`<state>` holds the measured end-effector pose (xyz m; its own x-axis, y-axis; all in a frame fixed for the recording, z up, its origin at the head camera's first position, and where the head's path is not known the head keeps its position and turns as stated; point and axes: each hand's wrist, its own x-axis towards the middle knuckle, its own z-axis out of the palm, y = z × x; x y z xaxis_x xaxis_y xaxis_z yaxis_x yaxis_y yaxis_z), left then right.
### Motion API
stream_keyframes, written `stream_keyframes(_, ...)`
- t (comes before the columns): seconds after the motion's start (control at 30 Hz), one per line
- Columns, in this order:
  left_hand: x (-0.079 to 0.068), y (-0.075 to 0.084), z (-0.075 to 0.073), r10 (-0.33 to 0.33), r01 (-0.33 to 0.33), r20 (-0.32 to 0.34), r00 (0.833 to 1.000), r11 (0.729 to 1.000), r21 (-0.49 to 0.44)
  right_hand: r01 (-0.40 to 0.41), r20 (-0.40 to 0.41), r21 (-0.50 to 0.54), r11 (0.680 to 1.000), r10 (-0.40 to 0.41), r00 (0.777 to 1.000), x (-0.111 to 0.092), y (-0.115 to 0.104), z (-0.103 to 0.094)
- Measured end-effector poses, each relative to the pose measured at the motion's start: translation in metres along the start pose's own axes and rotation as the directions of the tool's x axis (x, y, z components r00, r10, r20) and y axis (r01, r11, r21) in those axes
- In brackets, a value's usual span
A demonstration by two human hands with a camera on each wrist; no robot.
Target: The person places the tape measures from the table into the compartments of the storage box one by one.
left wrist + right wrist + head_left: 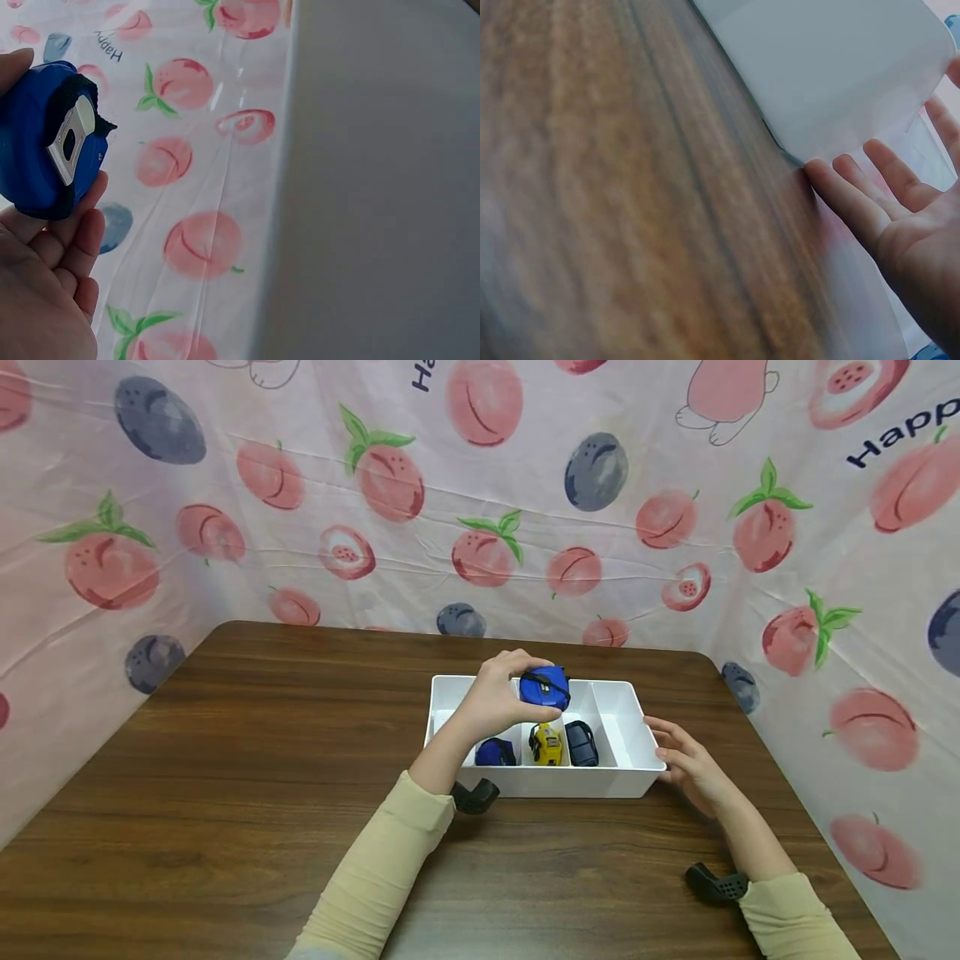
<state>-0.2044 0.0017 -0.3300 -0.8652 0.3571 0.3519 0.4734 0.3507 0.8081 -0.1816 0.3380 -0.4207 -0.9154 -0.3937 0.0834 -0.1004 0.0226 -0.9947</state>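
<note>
My left hand [506, 693] holds a blue tape measure [545, 687] between thumb and fingers, above the white divided box [573, 782]. In the left wrist view, the tape measure [30, 142] shows black trim and a silver metal end with a slot. Inside the box lie another blue tape measure [495, 752], a yellow and black item [546, 745] and a dark blue rounded item [582, 743]. At the box's right end, my right hand [686, 764] rests its fingertips against the outer wall. The right wrist view shows those fingers [847, 195] fairly straight at the box's lower corner.
The box stands on a dark brown wooden table [247, 760], toward the right side. Behind and beside the table hangs a white cloth [300, 552] printed with peaches and blue fruit. A black wrist mount sits on each forearm.
</note>
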Motion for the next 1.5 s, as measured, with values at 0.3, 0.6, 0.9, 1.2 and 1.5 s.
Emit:
stream_keyframes(0.3, 0.005, 0.004, 0.017, 0.045, -0.045, 0.008, 0.999, 0.999, 0.009, -0.001, 0.0, 0.002, 1.0, 0.001, 1.0, 0.0, -0.001, 0.001)
stream_keyframes(0.6, 0.008, 0.012, 0.033, 0.026, -0.028, 0.038, 0.999, 0.998, 0.048, -0.015, -0.008, -0.002, 1.0, 0.015, 1.0, 0.001, -0.002, 0.0)
stream_keyframes(0.9, 0.013, 0.013, 0.048, 0.075, -0.079, 0.037, 0.996, 0.99, 0.12, -0.03, -0.009, -0.006, 1.0, 0.03, 1.0, 0.002, -0.001, -0.001)
stream_keyframes(1.2, 0.017, 0.01, 0.061, 0.082, -0.092, 0.06, 0.995, 0.978, 0.185, -0.025, -0.005, -0.001, 1.0, 0.025, 1.0, 0.003, -0.002, -0.002)
stream_keyframes(1.5, 0.018, 0.006, 0.076, 0.08, -0.092, 0.064, 0.995, 0.975, 0.203, -0.031, -0.001, 0.003, 1.0, 0.031, 1.0, 0.002, -0.001, -0.002)
